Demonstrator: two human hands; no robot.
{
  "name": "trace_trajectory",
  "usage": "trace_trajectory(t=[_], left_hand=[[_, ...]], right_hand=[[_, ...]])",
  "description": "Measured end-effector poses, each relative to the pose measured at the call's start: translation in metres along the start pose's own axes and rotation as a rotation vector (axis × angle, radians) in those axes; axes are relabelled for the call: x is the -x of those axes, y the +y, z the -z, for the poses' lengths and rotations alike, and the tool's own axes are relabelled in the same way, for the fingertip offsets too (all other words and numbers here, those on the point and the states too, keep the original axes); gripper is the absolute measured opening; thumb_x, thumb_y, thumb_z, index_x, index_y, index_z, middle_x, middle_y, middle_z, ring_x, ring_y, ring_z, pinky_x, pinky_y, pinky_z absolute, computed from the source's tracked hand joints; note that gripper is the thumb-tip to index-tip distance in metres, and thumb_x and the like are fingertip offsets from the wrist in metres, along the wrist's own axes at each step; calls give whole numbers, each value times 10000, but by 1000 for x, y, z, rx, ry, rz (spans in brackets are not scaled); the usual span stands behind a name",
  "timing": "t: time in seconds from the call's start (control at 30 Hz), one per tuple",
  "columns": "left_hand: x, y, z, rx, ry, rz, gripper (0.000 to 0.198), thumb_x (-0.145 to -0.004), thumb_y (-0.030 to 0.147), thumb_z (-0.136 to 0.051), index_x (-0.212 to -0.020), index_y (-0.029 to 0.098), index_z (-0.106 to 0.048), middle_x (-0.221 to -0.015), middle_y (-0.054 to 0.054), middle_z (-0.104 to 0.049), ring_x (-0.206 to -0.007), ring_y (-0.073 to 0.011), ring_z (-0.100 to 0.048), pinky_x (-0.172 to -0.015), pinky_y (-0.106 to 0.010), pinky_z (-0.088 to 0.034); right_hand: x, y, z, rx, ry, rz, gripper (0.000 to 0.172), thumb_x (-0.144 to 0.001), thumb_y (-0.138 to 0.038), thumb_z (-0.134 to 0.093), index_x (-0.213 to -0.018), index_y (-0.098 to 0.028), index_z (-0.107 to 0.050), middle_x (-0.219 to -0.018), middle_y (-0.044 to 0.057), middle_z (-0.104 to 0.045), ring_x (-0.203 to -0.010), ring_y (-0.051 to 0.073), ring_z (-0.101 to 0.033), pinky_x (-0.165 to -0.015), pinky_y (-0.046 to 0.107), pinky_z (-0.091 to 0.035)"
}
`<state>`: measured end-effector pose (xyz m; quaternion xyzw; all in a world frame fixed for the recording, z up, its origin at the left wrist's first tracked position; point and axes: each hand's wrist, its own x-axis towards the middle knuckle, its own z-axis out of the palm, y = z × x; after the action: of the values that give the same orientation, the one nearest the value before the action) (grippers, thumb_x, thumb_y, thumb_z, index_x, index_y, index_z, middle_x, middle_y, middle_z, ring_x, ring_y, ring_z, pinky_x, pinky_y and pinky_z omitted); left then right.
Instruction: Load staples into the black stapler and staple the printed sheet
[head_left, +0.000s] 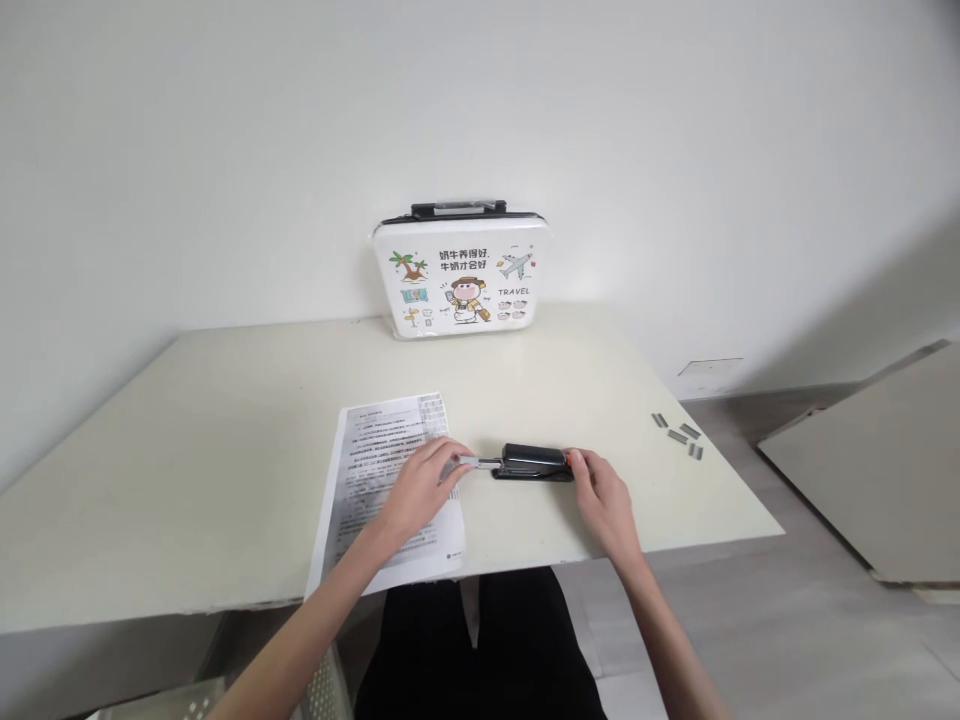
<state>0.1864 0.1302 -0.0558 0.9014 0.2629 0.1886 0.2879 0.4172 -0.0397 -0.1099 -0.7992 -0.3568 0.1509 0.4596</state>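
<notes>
A black stapler lies on its long side across the table in front of me. From its left end a silver metal piece, which looks like the staple tray, sticks out. My left hand pinches the outer end of that piece, over the right part of a printed paper sheet. At the stapler's right end, by an orange part, my right hand grips the body with thumb and fingers. The fingers partly hide both ends.
Several strips of staples lie near the right edge of the table. A white case with cartoon prints and a black handle stands at the back, close to the wall. The paper's lower edge reaches the table's front edge.
</notes>
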Motion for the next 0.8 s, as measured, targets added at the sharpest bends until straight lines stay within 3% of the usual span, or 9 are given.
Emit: trace_trajectory(t=[0.3,0.53,0.67,0.8], left_hand=[[-6,-3,-11,-62,-47,-10,193,-1067,394,-542,-1118,256,-667,-1066,-19,-734,-900,-226,-694,-810,-370,-531],[-6,-5,-9,-110,-48,-57,158,-1054,365,-590,-1116,247,-675,-1090,-25,-741,-1036,-249,-680,-907,-400,-517],[2,-12,-2,-61,-37,-17,157,-1041,377,-616,-1085,249,-694,-1069,-23,-745,-1031,-246,-679,-893,-389,-518],[14,-19,3,11,-79,-2,176,-1034,400,-629,-1060,257,-729,-1036,-15,-757,-992,-232,-687,-872,-374,-519]], right_hand=[[0,-4,1,-21,-3,-25,534,-1049,-638,-378,-1123,-232,-717,-1144,104,-760,-1062,287,-663,-919,398,-471],[1,-3,2,-25,-10,-32,499,-1054,-615,-393,-1140,-240,-712,-1149,99,-752,-1058,287,-658,-930,419,-473],[1,-1,5,-63,-48,38,470,-997,-638,-532,-1209,-253,-699,-1175,94,-731,-1041,278,-644,-920,418,-497],[0,3,7,-97,-152,164,464,-923,-579,-697,-1265,-268,-662,-1174,78,-704,-904,241,-618,-849,393,-516]])
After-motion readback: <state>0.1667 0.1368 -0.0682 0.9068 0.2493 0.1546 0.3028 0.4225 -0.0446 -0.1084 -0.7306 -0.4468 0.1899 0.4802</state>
